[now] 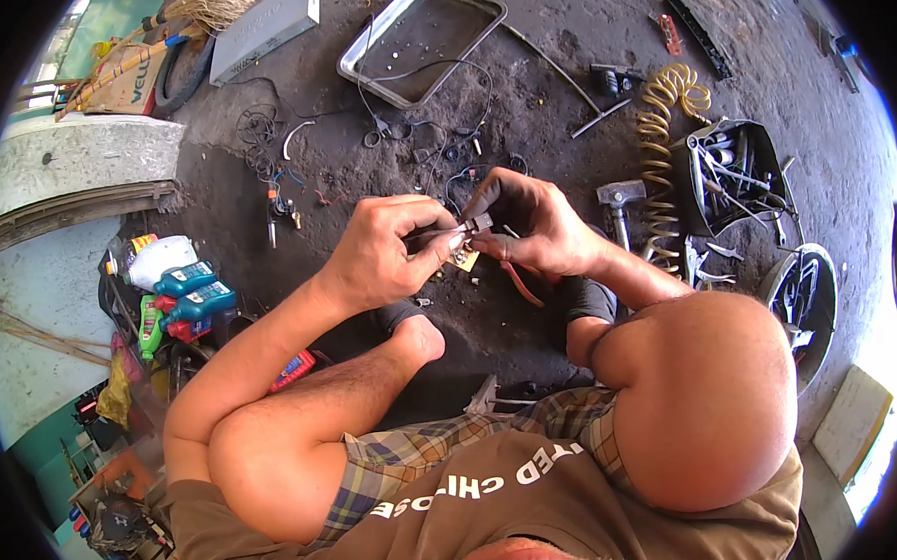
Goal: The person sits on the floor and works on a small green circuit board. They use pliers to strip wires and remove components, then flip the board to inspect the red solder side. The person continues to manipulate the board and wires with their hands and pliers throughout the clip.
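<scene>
In front of my knees, both hands meet at a small grey metal part [477, 224]. Its exact kind cannot be made out. My left hand [385, 251] is closed in a pinch at the part's left end, and the fingertips hide some of it. My right hand [541, 221] grips the other side between thumb and fingers. Just below the fingertips a small yellowish piece [464, 261] shows, partly covered. Pliers with red handles [522, 285] lie on the ground under my right hand.
Beyond my hands are loose wires [259, 128] and a metal tray [413, 99]. To the right lie a hammer [620, 194], a coiled yellow hose [652, 126], a tool-filled container [692, 174] and a round bucket [830, 298]. Several bottles [191, 296] stand or lie at left.
</scene>
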The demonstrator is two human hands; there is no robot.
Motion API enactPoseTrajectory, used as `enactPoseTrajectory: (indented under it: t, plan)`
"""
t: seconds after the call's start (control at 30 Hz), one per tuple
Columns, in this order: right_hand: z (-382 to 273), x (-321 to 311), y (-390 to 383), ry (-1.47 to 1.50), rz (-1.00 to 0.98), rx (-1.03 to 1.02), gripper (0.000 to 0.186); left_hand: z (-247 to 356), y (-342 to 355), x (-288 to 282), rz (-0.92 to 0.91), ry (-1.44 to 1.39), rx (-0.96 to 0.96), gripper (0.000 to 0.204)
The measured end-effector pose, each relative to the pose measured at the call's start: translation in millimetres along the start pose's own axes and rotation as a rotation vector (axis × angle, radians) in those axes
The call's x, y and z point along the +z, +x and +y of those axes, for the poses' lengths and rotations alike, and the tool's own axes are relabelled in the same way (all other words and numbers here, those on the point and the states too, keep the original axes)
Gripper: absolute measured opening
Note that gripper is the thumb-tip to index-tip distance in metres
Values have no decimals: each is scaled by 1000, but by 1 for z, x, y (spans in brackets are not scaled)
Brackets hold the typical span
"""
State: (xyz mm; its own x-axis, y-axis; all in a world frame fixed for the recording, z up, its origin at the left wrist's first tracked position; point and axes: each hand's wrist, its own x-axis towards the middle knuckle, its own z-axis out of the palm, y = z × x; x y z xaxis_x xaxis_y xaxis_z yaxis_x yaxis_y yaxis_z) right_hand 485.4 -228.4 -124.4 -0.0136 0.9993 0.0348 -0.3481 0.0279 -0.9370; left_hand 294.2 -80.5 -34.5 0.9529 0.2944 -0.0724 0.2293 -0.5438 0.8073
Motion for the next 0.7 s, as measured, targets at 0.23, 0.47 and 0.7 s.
enactPoseTrajectory:
  t: [0.23,0.47,0.7]
  plan:
    - [1,0,-1,79,-29,15,21,3,4,-2,5,82,134,11]
    - [7,-2,-1,152,-54,-39,24,7,8,-11,-117,27,100,15]
    - [2,-1,1,125,-119,-18,24,2,8,-14,-166,40,197,20]
